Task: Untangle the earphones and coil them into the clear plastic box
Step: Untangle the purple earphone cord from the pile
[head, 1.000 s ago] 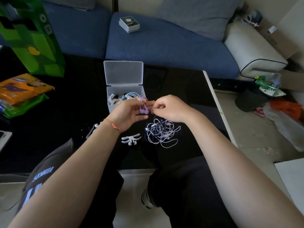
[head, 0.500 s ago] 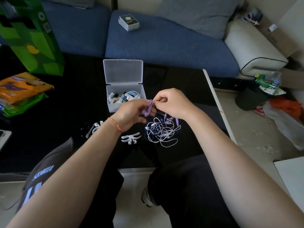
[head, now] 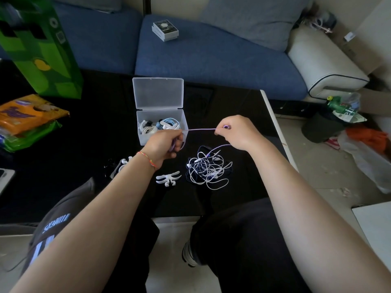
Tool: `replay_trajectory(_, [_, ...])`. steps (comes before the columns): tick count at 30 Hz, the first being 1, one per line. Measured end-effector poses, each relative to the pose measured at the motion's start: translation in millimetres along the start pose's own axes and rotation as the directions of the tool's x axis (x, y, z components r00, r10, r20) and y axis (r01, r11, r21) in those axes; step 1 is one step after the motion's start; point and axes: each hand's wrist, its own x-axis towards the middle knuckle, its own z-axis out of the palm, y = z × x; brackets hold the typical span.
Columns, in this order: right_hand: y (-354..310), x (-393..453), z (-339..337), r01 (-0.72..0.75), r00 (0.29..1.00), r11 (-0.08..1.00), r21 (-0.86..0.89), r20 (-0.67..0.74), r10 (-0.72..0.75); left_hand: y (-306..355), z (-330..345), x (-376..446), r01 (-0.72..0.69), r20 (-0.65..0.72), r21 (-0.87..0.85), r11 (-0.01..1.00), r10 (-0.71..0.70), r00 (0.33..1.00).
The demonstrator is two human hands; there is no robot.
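Tangle of earphones (head: pixel 208 168) sits near the table's front edge, right of centre, just below the right hand (head: pixel 237 133). Purple cable (head: pixel 201 129) runs roughly left-right, taut between both hands — right hand pinches its earbud end, left hand (head: pixel 164 144) is curled round the gathered loops. Clear plastic box (head: pixel 161 129), lid open, is just behind the left hand — that hand is nearer for the drop-in. A strand from the right hand trails into the tangle, probably not free yet.

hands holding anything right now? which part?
Both hold the purple earphone cable, stretched between them. The left hand grips its coiled part; the right hand pinches it near a purple end piece.
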Motion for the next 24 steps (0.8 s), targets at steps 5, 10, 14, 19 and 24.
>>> replay_trajectory(5, [10,-2,-5,-0.116,0.977,0.993,-0.004,-0.179,0.114,-2,-2,4,0.091,-0.255,0.033,0.995,-0.079,0.964])
replay_trajectory(10, [7,1,-4,-0.306,0.908,0.934,-0.185,-0.350,0.228,-5,6,2,0.127,-0.179,0.204,0.971,-0.091,0.980])
replay_trajectory(14, [-10,-2,6,-0.104,0.959,0.980,-0.171,-0.277,0.053,-11,10,-1,0.040,0.075,0.246,0.969,-0.060,0.995])
replay_trajectory(19, [-36,-10,23,0.132,0.980,0.972,0.196,0.122,-0.158,-7,11,-3,0.083,0.283,0.035,0.996,-0.089,0.955])
replay_trajectory(24, [-29,-8,21,0.092,0.974,0.982,0.164,0.188,-0.123,2,7,-9,0.166,0.324,-0.188,0.968,-0.098,0.941])
